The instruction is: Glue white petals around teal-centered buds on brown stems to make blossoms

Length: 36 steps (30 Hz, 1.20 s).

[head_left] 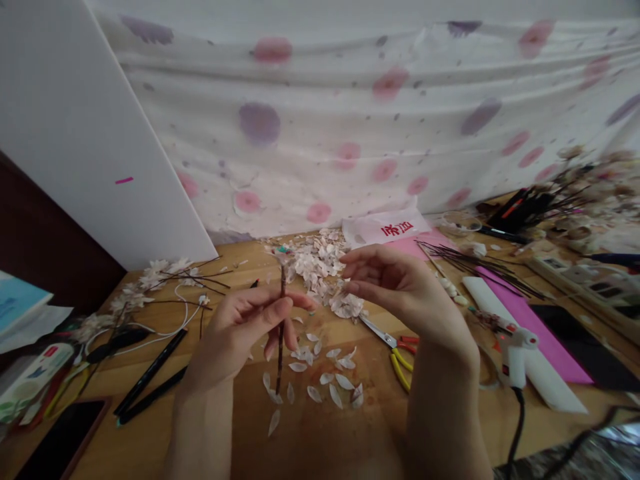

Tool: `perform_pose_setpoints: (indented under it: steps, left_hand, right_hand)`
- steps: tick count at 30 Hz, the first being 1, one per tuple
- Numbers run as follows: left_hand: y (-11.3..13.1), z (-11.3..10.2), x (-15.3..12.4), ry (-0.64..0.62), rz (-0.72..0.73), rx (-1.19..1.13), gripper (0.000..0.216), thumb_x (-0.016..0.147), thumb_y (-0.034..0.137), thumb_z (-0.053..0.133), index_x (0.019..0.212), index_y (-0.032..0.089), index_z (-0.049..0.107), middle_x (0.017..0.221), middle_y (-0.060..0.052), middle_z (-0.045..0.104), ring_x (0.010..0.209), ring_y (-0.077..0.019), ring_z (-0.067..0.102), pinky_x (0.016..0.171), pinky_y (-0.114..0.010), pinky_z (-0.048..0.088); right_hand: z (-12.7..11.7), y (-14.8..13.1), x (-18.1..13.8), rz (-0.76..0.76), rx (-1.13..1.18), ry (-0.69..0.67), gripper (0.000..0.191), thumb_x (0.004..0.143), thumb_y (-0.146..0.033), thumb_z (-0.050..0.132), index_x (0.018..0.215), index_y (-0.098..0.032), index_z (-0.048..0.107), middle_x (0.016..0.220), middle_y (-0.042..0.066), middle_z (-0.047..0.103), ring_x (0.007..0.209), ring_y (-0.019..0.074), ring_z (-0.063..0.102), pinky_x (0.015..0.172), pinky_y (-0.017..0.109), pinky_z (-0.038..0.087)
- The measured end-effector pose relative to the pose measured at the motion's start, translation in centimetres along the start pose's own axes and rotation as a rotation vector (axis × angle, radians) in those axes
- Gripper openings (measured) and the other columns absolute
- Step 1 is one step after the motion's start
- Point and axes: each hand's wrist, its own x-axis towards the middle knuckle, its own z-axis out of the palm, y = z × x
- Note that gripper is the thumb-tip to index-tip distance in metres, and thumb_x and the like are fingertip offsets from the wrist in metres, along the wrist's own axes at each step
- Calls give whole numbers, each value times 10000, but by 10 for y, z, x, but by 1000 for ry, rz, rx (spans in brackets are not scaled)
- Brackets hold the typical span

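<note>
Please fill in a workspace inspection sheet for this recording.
Surface: wooden table, strewn with petals.
Job's things: dark stem, close to upright; loose petals below; petal pile beyond.
Clutter: scissors beside the right forearm, phone at lower left, glue gun at right.
Grips: left grip pinches the stem; right grip near the petal pile, thumb and fingers apart.
Cables: white cable at left; black cord from the glue gun.
Surroundings: flower-print cloth behind; co-workers, nothing seen.

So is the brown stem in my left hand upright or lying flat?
Roughly upright: the brown stem runs nearly vertical, pinched in your left hand.
</note>
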Motion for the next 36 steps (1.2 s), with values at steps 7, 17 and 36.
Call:
perform_pose_setpoints:
  steps: [7,17,36]
  left_hand:
    - [5,-28,3,328,126,94,204,794,400,859,861,208,868,748,-73,809,534,-106,615,400,-155,389]
    - [-13,-65,19,592,37,575,188,787,387,752,815,201,759,770,-85,821,551,-237,730,388,-246,421]
    - [-8,27,1,420,228,-35,48,823,242,833,852,239,871,711,-18,803,522,-94,697,364,-97,412]
  right_hand:
    - [-10,4,0,-47,-89,33,281,795,-355,891,1007,-217,768,846,24,761,795,159,713,738,272,603]
    - [-16,3,-1,-89,-141,28,161,825,-226,849,979,-239,802,831,-3,782,786,109,727,735,181,590]
    - [63,16,9,-246,260,192,163,829,-122,824,912,-244,753,840,-47,731,777,60,713,748,141,582]
